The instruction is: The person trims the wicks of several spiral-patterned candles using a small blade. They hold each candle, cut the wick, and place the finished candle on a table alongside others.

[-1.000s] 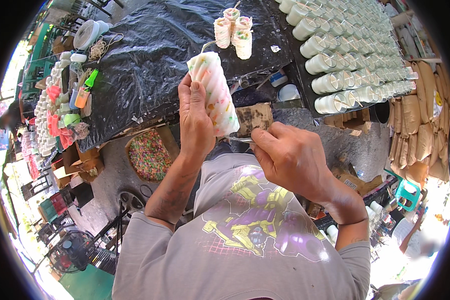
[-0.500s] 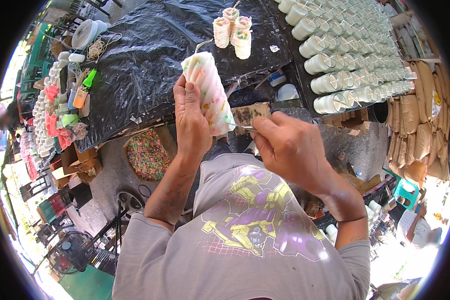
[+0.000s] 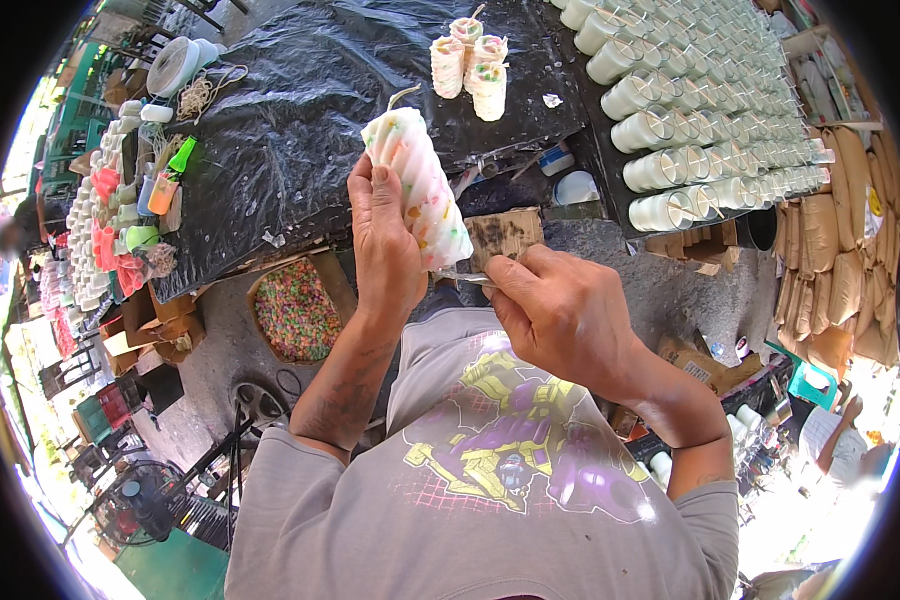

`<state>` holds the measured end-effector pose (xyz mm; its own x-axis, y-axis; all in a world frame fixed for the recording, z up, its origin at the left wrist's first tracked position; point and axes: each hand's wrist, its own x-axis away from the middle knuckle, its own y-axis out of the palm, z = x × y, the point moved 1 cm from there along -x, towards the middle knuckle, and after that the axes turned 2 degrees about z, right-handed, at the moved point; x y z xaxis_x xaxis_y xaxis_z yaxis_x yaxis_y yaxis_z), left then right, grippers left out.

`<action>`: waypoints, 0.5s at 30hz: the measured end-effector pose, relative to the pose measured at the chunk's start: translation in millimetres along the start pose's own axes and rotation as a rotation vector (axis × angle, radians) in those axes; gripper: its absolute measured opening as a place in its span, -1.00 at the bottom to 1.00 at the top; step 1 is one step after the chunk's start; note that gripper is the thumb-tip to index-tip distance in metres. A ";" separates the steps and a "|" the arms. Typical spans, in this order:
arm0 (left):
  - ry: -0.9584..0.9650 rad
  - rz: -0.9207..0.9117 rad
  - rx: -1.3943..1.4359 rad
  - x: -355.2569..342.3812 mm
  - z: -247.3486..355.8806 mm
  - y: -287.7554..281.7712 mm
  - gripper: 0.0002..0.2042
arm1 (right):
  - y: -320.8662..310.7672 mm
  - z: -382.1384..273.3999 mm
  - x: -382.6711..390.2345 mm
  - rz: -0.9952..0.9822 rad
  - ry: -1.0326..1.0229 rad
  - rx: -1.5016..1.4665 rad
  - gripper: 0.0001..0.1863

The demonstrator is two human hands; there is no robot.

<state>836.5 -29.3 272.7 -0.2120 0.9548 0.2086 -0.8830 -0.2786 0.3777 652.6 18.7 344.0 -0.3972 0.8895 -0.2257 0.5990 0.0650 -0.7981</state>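
My left hand (image 3: 383, 240) is wrapped round a twisted white pillar candle (image 3: 425, 190) with coloured flecks and a wick curling from its top. The candle is tilted, its base toward my right hand. In my closed right hand (image 3: 560, 310) is a thin metal blade (image 3: 462, 276), its handle hidden by the fingers. The blade's tip is at the candle's lower edge; whether it touches is too small to tell. On the black plastic-covered table (image 3: 300, 130) stands a cluster of several small flecked twisted candles (image 3: 488, 90).
Rows of white-filled glass jars (image 3: 660, 165) cover the table at the right. A box of coloured bits (image 3: 297, 310) is on the floor at left. White and pink pieces (image 3: 100, 225) crowd the left end, near a green-topped bottle (image 3: 175, 170). Brown sacks (image 3: 835, 230) are stacked far right.
My right hand has moved left and slightly down, bringing the blade from the candle's lower right side to its bottom edge. The left hand and candle have barely moved.
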 end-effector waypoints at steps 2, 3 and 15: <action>-0.003 0.004 -0.015 0.7 1.8 0.7 -0.53 | -1.4 1.2 -1.9 0.024 0.003 0.009 -0.90; -0.008 0.006 -0.019 0.7 2.5 0.5 -0.53 | -0.8 5.2 -6.7 0.061 0.010 0.037 -0.90; 0.002 0.048 -0.008 0.0 1.0 1.8 -0.54 | 1.1 7.5 -12.7 0.075 0.014 0.099 -0.86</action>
<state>835.4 -29.9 274.3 -0.2545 0.9407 0.2244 -0.8753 -0.3227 0.3600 653.1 4.1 341.8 -0.3439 0.8965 -0.2793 0.5545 -0.0461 -0.8309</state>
